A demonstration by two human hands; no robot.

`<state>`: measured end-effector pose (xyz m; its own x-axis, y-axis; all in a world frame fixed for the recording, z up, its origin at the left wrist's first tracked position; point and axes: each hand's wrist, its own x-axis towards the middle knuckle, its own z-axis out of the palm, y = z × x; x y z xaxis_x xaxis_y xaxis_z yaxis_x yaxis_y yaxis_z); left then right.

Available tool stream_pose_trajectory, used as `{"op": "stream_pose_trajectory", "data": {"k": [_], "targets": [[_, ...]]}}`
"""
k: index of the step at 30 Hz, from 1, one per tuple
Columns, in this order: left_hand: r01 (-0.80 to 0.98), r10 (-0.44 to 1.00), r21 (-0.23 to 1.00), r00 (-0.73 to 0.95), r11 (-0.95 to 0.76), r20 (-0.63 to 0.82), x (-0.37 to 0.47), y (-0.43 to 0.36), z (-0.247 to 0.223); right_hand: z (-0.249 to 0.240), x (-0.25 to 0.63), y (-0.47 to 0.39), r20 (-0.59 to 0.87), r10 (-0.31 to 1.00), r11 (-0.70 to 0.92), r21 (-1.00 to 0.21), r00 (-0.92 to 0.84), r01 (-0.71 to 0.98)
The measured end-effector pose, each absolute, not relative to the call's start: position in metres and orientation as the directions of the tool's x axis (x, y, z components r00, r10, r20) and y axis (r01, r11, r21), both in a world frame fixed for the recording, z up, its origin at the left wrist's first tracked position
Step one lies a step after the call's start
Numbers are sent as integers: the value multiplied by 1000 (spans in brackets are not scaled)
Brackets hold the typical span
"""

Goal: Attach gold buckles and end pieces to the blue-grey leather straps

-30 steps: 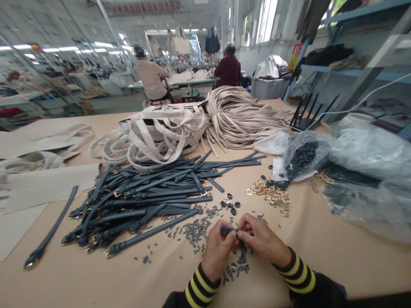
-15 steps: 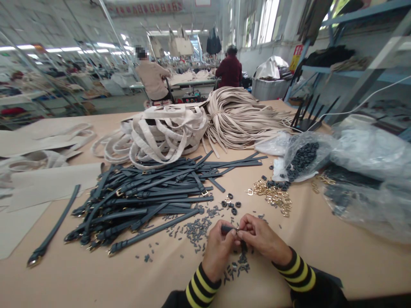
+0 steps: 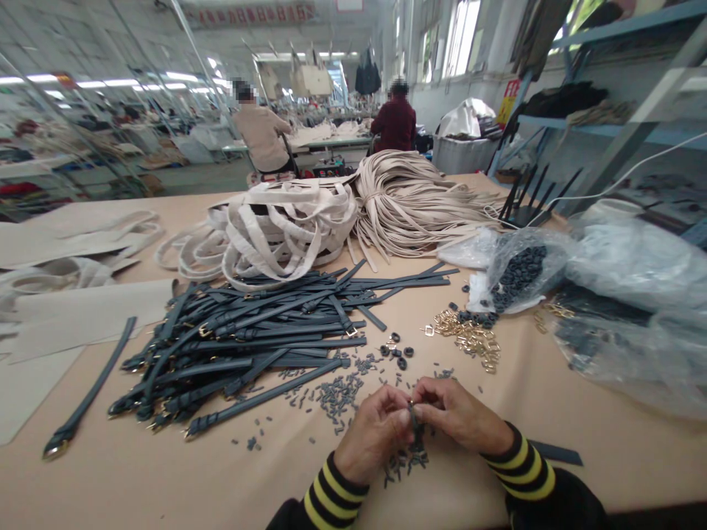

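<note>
My left hand (image 3: 375,428) and my right hand (image 3: 456,414) meet near the table's front, fingertips pinched together. Between them is a dark strap (image 3: 415,425) with a small bit of gold metal at its top; both hands grip it. Much of the strap is hidden by my fingers. Small dark pieces (image 3: 339,397) lie scattered to the left and below the hands. Just beyond are several dark loops (image 3: 402,363) and a heap of gold buckles (image 3: 472,338). A pile of dark straps with buckles (image 3: 265,324) lies to the left.
Beige strips (image 3: 409,206) and a tangle of pale straps (image 3: 292,228) lie at the back. Plastic bags (image 3: 635,258) sit at the right, one holding dark loops. A single dark strap (image 3: 555,453) lies by my right sleeve. Two people sit at a table beyond.
The dark strap between my hands has turned from pointing leftward to more upright. My left hand has shifted slightly left and down, and my right forearm slightly right, showing more of the strap beside it.
</note>
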<state>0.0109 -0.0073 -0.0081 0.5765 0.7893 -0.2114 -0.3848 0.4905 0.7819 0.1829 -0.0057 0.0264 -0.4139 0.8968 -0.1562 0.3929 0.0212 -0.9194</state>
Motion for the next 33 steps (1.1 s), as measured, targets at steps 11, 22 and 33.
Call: {"op": "stream_pose_trajectory", "data": {"k": [11,22,33], "targets": [[-393,693,651,659,649,-293,15,-14,-14,35,182,-10,-160,884,127,-823,-440,554],[-264,878,881,391,393,-274,17,-5,-14,23,199,-7,-336,823,-53,-848,-458,527],[-115,833,895,433,431,-345,15,8,-11,29,186,10,-179,890,147,-757,-419,637]]}}
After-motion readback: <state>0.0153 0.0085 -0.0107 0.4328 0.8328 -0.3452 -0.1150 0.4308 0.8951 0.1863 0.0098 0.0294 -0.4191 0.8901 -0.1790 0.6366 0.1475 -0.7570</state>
